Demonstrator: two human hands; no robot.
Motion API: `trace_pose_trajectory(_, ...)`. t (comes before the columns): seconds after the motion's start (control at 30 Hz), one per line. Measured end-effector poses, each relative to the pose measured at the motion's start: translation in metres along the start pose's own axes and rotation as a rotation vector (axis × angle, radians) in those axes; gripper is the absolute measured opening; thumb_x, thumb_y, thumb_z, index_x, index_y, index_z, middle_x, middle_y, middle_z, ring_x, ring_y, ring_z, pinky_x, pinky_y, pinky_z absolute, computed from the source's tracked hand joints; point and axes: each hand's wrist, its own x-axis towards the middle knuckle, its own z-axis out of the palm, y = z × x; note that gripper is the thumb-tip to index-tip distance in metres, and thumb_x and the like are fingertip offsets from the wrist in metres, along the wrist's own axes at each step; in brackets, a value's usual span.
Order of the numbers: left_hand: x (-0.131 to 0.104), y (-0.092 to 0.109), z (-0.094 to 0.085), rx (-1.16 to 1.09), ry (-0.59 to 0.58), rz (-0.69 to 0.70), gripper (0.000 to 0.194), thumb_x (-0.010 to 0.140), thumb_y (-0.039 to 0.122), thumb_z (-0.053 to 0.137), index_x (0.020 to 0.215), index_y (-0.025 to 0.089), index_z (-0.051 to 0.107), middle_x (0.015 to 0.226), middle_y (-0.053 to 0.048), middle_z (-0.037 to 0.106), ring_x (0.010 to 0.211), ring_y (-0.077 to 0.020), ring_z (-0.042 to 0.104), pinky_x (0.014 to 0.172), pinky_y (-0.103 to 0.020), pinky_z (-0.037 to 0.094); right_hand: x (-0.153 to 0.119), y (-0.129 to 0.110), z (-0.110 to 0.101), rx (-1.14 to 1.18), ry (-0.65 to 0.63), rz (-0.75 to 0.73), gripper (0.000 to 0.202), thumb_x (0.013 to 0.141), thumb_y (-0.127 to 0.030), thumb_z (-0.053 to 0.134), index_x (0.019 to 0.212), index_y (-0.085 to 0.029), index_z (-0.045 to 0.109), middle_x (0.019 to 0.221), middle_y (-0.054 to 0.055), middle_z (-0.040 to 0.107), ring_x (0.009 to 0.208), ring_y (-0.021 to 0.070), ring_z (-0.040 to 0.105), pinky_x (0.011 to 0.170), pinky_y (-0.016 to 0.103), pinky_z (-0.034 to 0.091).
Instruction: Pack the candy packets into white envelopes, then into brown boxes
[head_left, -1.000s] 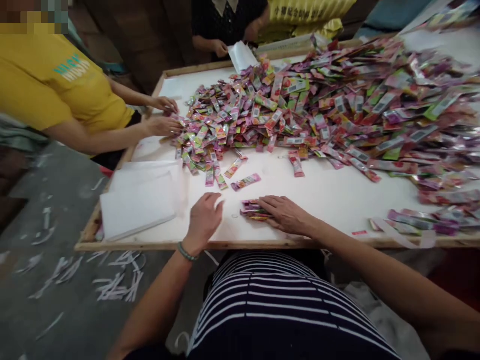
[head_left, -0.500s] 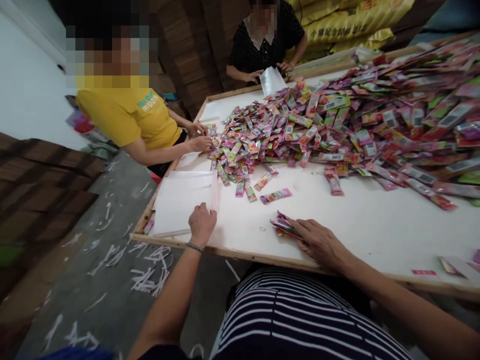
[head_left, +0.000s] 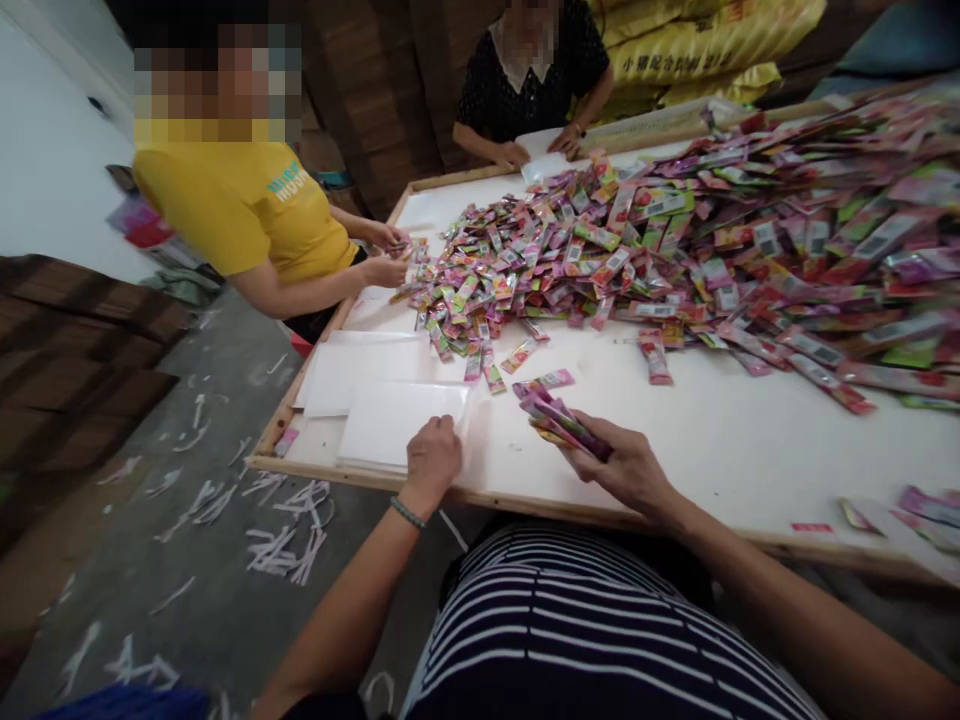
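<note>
My left hand (head_left: 433, 460) is closed on the clear edge of a white plastic bag (head_left: 379, 425), which lies flat on the table near its front edge. Behind that bag, a stack of similar white bags (head_left: 330, 378) is partly covered by it. My right hand (head_left: 626, 468) grips a small bundle of colourful stick sachets (head_left: 559, 420), held just above the table with their ends pointing left. A few loose sachets (head_left: 525, 354) lie beyond the bundle, at the border of a large heap of sachets (head_left: 585, 250).
The white table (head_left: 720, 440) has a raised wooden rim (head_left: 517, 505). A co-worker in a yellow shirt (head_left: 277, 220) handles sachets at the left side. Another co-worker in a dark top (head_left: 525, 90) sits at the far side with a white bag (head_left: 544, 168). Paper strips (head_left: 289, 540) litter the floor.
My left hand has drawn a white bag off the stack, toward me and right. My right hand has lifted and turned the sachet bundle. The far co-worker's bag has been lowered.
</note>
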Motion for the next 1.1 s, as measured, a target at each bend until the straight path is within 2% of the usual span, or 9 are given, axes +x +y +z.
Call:
trace_pose_trajectory(0.1,-0.004,0.028,-0.001,-0.149,0.061,0.087,0.022,0.093,0.017,0.039,0.096,0.016,0.061,0.091,-0.01,0.068,0.083,-0.022,0.065,0.069,-0.031,0.045,0.021,-0.021,0.007,-0.006,0.042,-0.148,0.047,0.088,-0.028,0.053,0.135,-0.024,0.054,0.111,0.005,0.068,0.092,0.0199,0.064,0.082,0.033,0.054)
trace_pose_trajectory(0.27,0.002,0.045,-0.005,-0.417,0.268,-0.046,0.016,0.096,0.025,0.042,0.092,0.019,0.056,0.079,-0.005,0.069,0.074,-0.0201,0.066,0.066,-0.029,0.043,0.025,-0.017,0.015,-0.414,-0.097,-0.399,0.056,0.087,-0.007,0.043,0.141,-0.018,0.048,0.125,0.012,0.062,0.104,0.025,0.057,0.091,0.041,0.05)
trace_pose_trajectory(0.43,-0.003,0.062,-0.001,-0.473,0.329,0.173,0.025,0.099,0.028,0.034,0.086,0.02,0.054,0.074,-0.004,0.067,0.067,-0.0171,0.064,0.061,-0.027,0.041,0.018,-0.018,0.007,-0.547,-0.156,-0.451,0.052,0.089,-0.006,0.04,0.139,-0.019,0.049,0.127,0.013,0.06,0.103,0.0261,0.056,0.085,0.041,0.049)
trace_pose_trajectory(0.6,-0.01,0.078,0.0,-0.503,0.418,0.414,0.028,0.1,0.025,0.03,0.085,0.02,0.053,0.07,-0.003,0.063,0.064,-0.0151,0.062,0.06,-0.027,0.041,0.031,-0.026,-0.012,-0.156,-0.138,-0.142,0.025,0.078,-0.012,0.052,0.095,-0.02,0.068,0.095,0.006,0.07,0.086,0.0196,0.06,0.077,0.03,0.048)
trace_pose_trajectory(0.7,-0.012,0.078,-0.003,-0.575,0.487,0.452,0.021,0.098,0.023,0.036,0.085,0.02,0.052,0.065,-0.001,0.06,0.059,-0.0139,0.06,0.057,-0.026,0.039,0.038,-0.03,-0.024,0.235,-0.352,0.273,0.015,0.073,-0.021,0.057,0.083,-0.02,0.068,0.057,-0.003,0.06,0.053,0.0125,0.053,0.051,0.023,0.041)
trace_pose_trajectory(0.8,-0.014,0.077,-0.006,-0.621,0.536,0.539,0.017,0.096,0.02,0.04,0.084,0.02,0.052,0.063,0.001,0.06,0.056,-0.013,0.058,0.055,-0.025,0.039,0.041,-0.033,-0.027,0.639,-0.36,0.634,0.02,0.063,-0.03,0.066,0.078,-0.017,0.068,0.048,-0.004,0.055,0.042,0.0095,0.046,0.039,0.02,0.032)
trace_pose_trajectory(0.9,-0.02,0.079,-0.01,-0.675,0.536,0.561,0.016,0.094,0.018,0.041,0.086,0.019,0.054,0.068,-0.001,0.062,0.059,-0.0127,0.059,0.057,-0.024,0.041,0.044,-0.036,-0.016,0.935,-0.345,0.714,0.023,0.055,-0.035,0.068,0.066,-0.015,0.063,0.055,0.001,0.061,0.043,0.0099,0.049,0.036,0.019,0.033)
trace_pose_trajectory(0.97,-0.024,0.082,-0.012,-0.735,0.475,0.542,0.015,0.093,0.019,0.042,0.085,0.019,0.054,0.067,-0.001,0.062,0.059,-0.0123,0.059,0.057,-0.023,0.04,0.047,-0.039,-0.006,0.941,-0.337,0.715,0.021,0.053,-0.032,0.068,0.056,-0.015,0.056,0.048,0.0,0.056,0.039,0.0084,0.045,0.034,0.018,0.029)
trace_pose_trajectory(1.1,-0.021,0.082,-0.023,-1.004,0.289,0.294,0.011,0.091,0.025,0.048,0.082,0.02,0.052,0.062,0.002,0.059,0.055,-0.0107,0.056,0.054,-0.022,0.039,0.057,-0.053,-0.006,0.872,-0.364,0.632,0.023,0.059,-0.033,0.067,0.054,-0.015,0.053,0.045,-0.002,0.049,0.04,0.0074,0.042,0.037,0.018,0.031)
